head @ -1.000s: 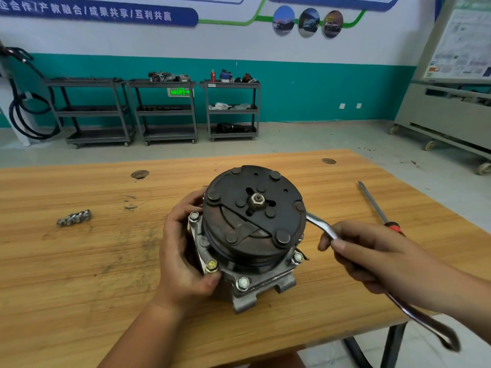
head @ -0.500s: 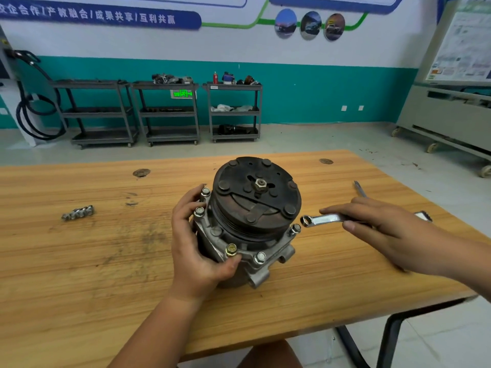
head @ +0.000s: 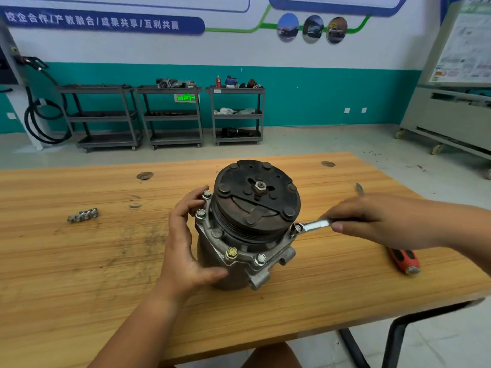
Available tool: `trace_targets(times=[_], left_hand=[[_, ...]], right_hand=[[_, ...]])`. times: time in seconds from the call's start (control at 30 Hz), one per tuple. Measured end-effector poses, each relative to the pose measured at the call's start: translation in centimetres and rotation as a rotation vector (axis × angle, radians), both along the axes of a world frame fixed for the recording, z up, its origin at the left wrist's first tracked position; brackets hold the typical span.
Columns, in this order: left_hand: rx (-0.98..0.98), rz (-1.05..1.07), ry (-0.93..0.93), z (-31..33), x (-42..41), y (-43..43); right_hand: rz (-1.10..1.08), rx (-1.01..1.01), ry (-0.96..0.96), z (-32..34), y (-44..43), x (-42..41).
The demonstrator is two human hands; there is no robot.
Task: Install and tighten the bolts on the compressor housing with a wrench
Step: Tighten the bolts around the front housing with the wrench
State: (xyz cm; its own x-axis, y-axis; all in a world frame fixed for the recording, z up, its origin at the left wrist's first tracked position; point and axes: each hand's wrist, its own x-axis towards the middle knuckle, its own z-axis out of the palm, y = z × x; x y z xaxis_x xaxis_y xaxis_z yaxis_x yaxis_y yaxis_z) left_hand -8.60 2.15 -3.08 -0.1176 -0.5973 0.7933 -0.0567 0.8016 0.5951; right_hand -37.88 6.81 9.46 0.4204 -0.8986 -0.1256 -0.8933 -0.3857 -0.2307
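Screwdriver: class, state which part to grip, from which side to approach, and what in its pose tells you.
Grip the red handle from above, coming in from the near right: it lies flat on the table, bare and thick, butt end toward the person. The thin shaft passes behind the right hand, which holds the wrench.

The wooden desk (head: 79,274) is carrying the compressor (head: 255,208); small metal parts (head: 83,215) are lying well left of it, a red-handled screwdriver (head: 403,260) right of it.
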Motion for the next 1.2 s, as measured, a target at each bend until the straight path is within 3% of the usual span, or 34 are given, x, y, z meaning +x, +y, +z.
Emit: trace_targets(times=[0.1,0.2,0.27,0.43,0.63,0.8,0.87,1.03,1.2], left_hand=[[0.151,-0.034,0.135,0.8,0.4,-0.4],[0.278,-0.001,0.173,2.5,0.8,-1.1],[0.338,0.001,0.172,3.5,0.9,-1.8],[0.471,-0.206,0.193,4.7,1.6,-2.9],[0.46,-0.3,0.152,5.0,1.6,-3.3],[0.383,-0.248,0.079,4.9,1.8,-3.5],[0.355,-0.224,0.048,4.8,1.8,-3.5],[0.346,-0.161,-0.023,4.9,1.9,-3.3],[0.391,-0.103,0.049,5.0,1.5,-1.9]], right_hand=[[-0.075,0.254,-0.179,-0.2,1.2,0.3],[-0.223,0.69,-0.654,-1.2,2.9,2.2],[-0.285,0.868,-1.009,-2.1,4.1,3.9],[-0.414,0.859,-1.667,-4.0,5.7,8.2],[-0.438,0.68,-1.869,-5.6,6.8,10.2],[-0.45,0.608,-1.789,-6.3,7.4,7.0],[-0.397,0.499,-1.659,-6.4,7.3,5.4],[-0.262,-0.14,-0.872,-5.6,5.5,0.8],[0.004,-0.298,-0.36,-3.6,2.6,-0.4]])
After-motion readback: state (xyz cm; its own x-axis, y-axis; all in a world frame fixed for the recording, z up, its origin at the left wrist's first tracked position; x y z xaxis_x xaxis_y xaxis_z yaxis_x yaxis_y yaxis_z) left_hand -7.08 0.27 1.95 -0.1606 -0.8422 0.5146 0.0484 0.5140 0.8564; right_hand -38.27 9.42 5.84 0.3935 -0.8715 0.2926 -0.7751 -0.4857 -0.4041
